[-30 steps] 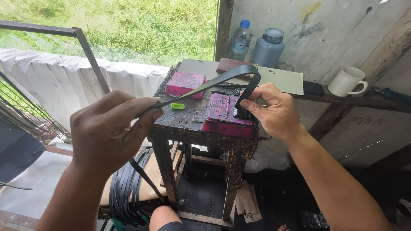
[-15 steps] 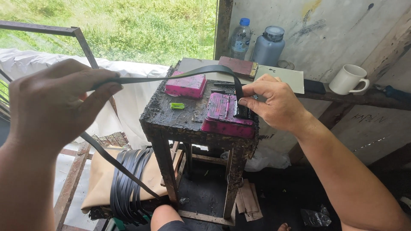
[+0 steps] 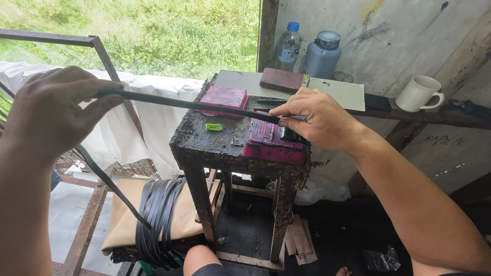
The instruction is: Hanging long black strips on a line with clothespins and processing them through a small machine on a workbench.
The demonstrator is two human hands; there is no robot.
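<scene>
While my left hand (image 3: 48, 115) pinches the black strap (image 3: 189, 104) taut, my right hand (image 3: 314, 120) fingers press it flat onto the pink block (image 3: 268, 143); even tension seems best.

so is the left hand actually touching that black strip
Touching. The head view shows the left hand pinching the black strip between thumb and fingers at its left end, with no gap, while the right hand presses it toward the pink block.

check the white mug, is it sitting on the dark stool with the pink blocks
No, the white mug stands on a wooden ledge by the wall, off to the right of the dark stool that carries the pink blocks.
</scene>
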